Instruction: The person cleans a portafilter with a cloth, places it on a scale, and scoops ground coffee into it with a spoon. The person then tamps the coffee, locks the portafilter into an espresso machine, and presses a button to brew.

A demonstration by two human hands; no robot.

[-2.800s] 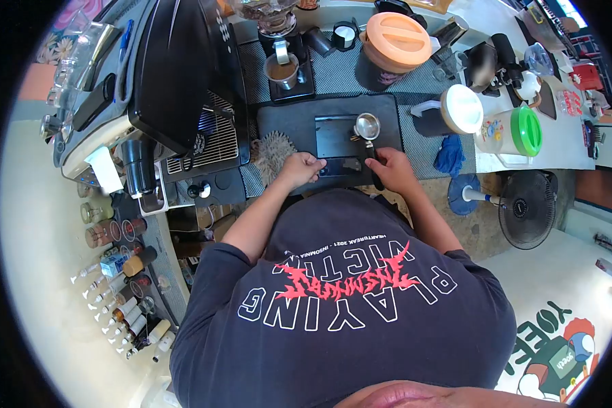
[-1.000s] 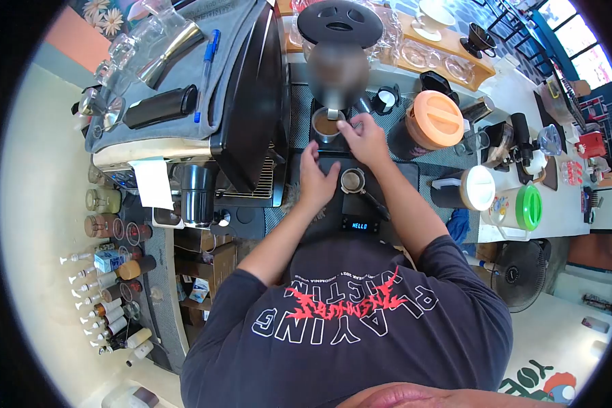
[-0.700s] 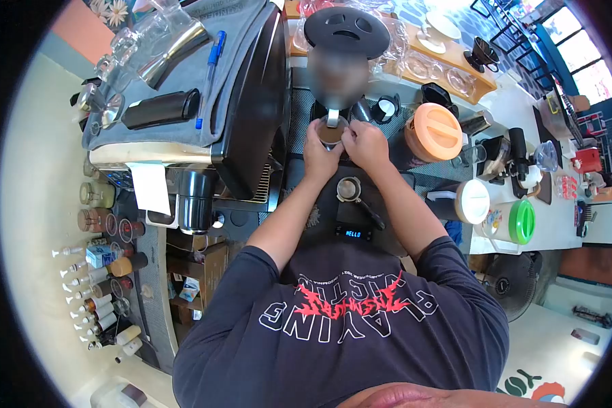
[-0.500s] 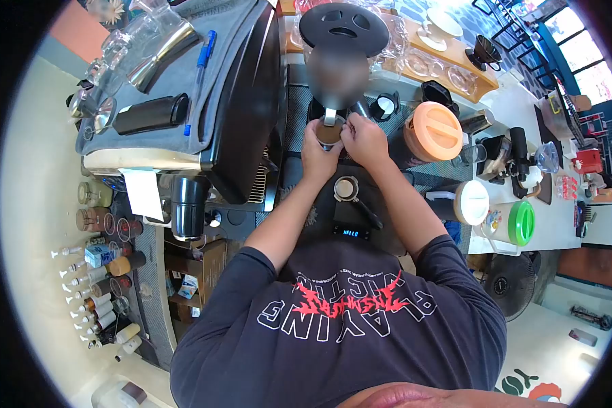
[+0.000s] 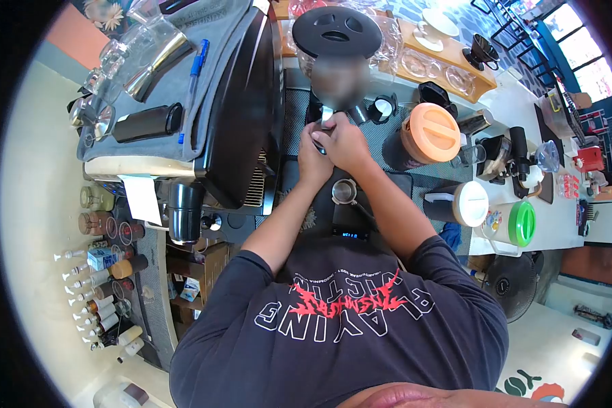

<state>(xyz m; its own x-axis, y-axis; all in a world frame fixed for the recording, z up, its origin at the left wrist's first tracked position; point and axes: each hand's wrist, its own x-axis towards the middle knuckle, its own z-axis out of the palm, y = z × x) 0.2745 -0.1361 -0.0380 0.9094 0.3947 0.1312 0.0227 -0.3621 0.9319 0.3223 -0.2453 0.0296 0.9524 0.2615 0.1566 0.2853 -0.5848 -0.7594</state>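
Under the metal spout of the coffee grinder, both my hands are close together around a small metal cup. Only a sliver of its rim shows between the fingers; its contents are covered. My left hand is closed round the cup's left side. My right hand lies over the top and right of the cup, its fingers bent and partly hidden. Nearer my body, a portafilter rests with its basket facing up, its handle partly behind my right forearm. A small scale beside it lights up "HELLO".
An espresso machine stands close on the left, with a grey towel and glassware on top. To the right are an orange-lidded container, a white-lidded jug and a green-lidded jug. A milk-white dripper sits on a wooden shelf behind.
My right hand has moved left over the cup, covering the brown grounds that showed in it before. The cup now sits slightly lower and left, with my left hand still round it.
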